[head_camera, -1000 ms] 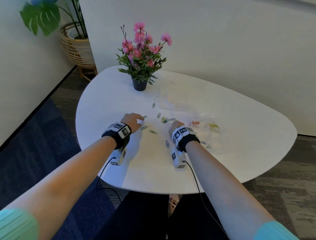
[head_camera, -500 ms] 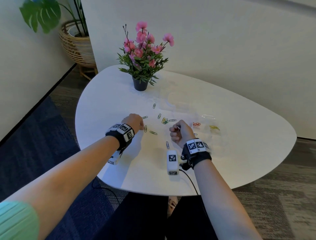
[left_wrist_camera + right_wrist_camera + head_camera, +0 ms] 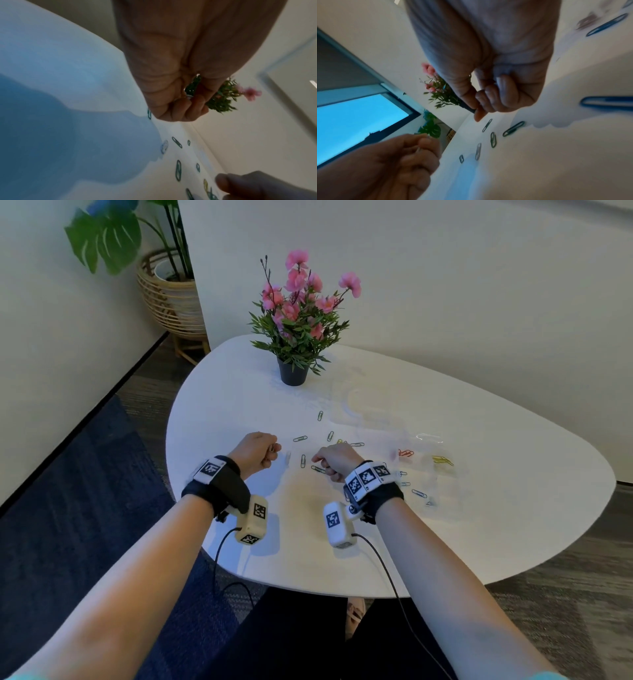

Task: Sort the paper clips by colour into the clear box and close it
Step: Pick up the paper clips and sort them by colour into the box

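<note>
Head view: left hand curled into a loose fist over the white table, something small and pale pinched at its fingertips, likely a white clip, hard to confirm. Right hand also curled, fingertips down beside a green clip; what it holds can't be told here. Between the two hands lie loose green clips. Right of the right hand sits the clear box, open, with red clips and yellow clips in separate compartments, blue clips nearer the person. Flower pot beyond both hands.

Left wrist view: fingers folded in, tiny pale clip edge pinched at the thumb. Green clips lie below the hand.

Right wrist view: thumb and forefinger closed together, a dark thin thing nipped between them, identity unclear. Green clips just under the fingertips, blue clips to the right.
</note>
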{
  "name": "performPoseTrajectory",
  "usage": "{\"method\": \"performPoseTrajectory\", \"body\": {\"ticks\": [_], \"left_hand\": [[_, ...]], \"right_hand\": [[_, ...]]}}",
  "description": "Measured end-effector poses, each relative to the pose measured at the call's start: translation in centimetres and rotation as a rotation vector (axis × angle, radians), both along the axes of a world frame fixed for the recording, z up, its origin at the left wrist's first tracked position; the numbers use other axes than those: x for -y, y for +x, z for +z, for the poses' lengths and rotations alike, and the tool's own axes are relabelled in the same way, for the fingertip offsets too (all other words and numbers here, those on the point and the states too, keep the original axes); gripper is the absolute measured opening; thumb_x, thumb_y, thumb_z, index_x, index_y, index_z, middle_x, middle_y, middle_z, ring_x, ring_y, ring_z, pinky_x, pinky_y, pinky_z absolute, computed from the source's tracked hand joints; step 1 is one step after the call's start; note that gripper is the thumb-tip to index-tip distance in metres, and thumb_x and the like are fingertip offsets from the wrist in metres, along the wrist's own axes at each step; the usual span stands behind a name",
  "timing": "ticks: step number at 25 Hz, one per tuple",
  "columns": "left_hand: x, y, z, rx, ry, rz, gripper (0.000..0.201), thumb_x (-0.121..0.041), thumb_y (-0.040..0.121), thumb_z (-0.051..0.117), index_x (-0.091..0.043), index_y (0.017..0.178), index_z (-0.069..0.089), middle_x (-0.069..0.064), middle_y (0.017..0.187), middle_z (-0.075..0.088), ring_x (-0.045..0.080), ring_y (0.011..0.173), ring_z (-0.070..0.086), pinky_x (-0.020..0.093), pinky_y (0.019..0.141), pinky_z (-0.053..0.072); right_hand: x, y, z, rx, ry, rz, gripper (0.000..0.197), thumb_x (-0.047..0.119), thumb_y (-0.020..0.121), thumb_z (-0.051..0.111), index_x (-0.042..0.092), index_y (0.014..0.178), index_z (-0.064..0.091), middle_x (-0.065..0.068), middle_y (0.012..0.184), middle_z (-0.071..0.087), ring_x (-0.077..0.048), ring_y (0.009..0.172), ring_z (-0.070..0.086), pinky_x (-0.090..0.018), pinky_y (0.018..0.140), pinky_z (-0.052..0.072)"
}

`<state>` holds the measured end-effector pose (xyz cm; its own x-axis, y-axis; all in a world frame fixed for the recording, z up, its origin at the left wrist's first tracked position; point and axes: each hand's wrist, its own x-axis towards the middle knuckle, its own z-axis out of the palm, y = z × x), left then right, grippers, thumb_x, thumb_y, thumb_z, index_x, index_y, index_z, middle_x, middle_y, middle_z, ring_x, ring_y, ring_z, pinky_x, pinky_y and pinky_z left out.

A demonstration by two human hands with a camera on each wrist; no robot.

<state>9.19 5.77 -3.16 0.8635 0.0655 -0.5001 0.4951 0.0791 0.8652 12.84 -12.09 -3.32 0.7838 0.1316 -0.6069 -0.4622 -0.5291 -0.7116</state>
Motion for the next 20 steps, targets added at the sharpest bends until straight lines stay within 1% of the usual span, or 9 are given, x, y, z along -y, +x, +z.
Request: {"method": "performPoseTrajectory", "body": {"ticks": [2,3,4,5,7,9,11,16,20], "left_hand": [[-0.8,-1.1,0.2,-0.002,-0.151,0.095,0.017,-0.011,0.098,0.037,-0.012,0.086,0.048,0.002,0.067,0.044,0.009,0.049,0.037,0.017,0.045,0.03],[-1.2,-1.6,0.2,-0.002,-0.206,0.13,0.016,-0.01,0.098,0.037,-0.011,0.091,0.052,0.002,0.067,0.044,0.008,0.046,0.039,0.016,0.043,0.032],[-1.5,-2.1,0.3,-0.005,-0.26,0.162,0.017,-0.01,0.098,0.038,-0.009,0.096,0.055,0.002,0.068,0.046,0.008,0.045,0.042,0.016,0.043,0.034],[-1.7,-2.6,0.3,-0.01,-0.316,0.19,0.019,-0.01,0.097,0.038,-0.006,0.101,0.056,0.004,0.07,0.05,0.009,0.047,0.046,0.015,0.044,0.039],[-2.0,-3.7,0.4,-0.015,-0.425,0.224,0.025,-0.01,0.095,0.037,0.0,0.109,0.056,0.01,0.082,0.06,0.013,0.061,0.059,0.017,0.052,0.051],[-2.2,-4.5,0.3,-0.018,-0.477,0.215,0.03,-0.01,0.094,0.035,0.002,0.114,0.054,0.017,0.102,0.065,0.02,0.085,0.066,0.024,0.071,0.056],[-2.4,-5.0,0.1,-0.02,-0.496,0.202,0.036,-0.01,0.093,0.034,0.004,0.122,0.05,0.022,0.117,0.062,0.027,0.101,0.064,0.031,0.085,0.052],[-2.3,-5.2,-0.2,-0.037,-0.472,0.229,0.042,-0.01,0.097,0.027,0.008,0.132,0.041,0.027,0.133,0.052,0.028,0.102,0.063,0.034,0.095,0.049],[-1.9,-5.5,0.4,-0.033,-0.421,0.261,0.043,-0.012,0.1,0.023,0.007,0.136,0.037,0.025,0.139,0.048,0.031,0.111,0.056,0.035,0.101,0.042]], "right_hand": [[-1.4,0.4,-0.4,0.154,-0.169,0.151,0.03,0.011,0.093,0.05,-0.012,0.102,0.067,-0.011,0.058,0.047,-0.021,0.045,0.04,-0.027,0.043,0.034],[-2.2,0.6,-0.6,0.246,-0.248,0.234,0.033,0.013,0.093,0.051,-0.012,0.108,0.065,-0.019,0.069,0.058,-0.027,0.054,0.053,-0.03,0.05,0.044],[-2.9,0.6,-0.8,0.325,-0.311,0.301,0.032,0.013,0.092,0.052,-0.009,0.112,0.065,-0.023,0.094,0.069,-0.032,0.072,0.065,-0.034,0.061,0.053],[-3.6,0.6,-0.9,0.396,-0.362,0.358,0.03,0.012,0.092,0.053,-0.004,0.114,0.065,-0.019,0.113,0.068,-0.034,0.091,0.068,-0.034,0.074,0.057],[-4.9,0.6,-1.1,0.482,-0.43,0.472,0.031,0.007,0.09,0.054,-0.002,0.118,0.064,-0.016,0.126,0.064,-0.034,0.107,0.065,-0.038,0.088,0.056],[-5.6,0.8,-1.2,0.513,-0.492,0.547,0.029,0.004,0.087,0.057,0.0,0.114,0.068,-0.016,0.12,0.067,-0.033,0.105,0.066,-0.043,0.088,0.057],[-5.9,1.1,-1.2,0.535,-0.549,0.587,0.023,0.005,0.086,0.059,0.005,0.104,0.074,-0.016,0.108,0.072,-0.034,0.095,0.069,-0.04,0.082,0.059],[-5.5,0.5,-1.0,0.6,-0.792,0.871,0.013,0.011,0.092,0.053,0.003,0.086,0.062,-0.013,0.085,0.066,-0.028,0.07,0.061,-0.03,0.06,0.049],[-4.8,-0.9,-0.5,0.599,-0.815,0.934,0.019,0.02,0.093,0.046,0.006,0.088,0.058,-0.009,0.078,0.059,-0.026,0.067,0.056,-0.029,0.058,0.042]]}}
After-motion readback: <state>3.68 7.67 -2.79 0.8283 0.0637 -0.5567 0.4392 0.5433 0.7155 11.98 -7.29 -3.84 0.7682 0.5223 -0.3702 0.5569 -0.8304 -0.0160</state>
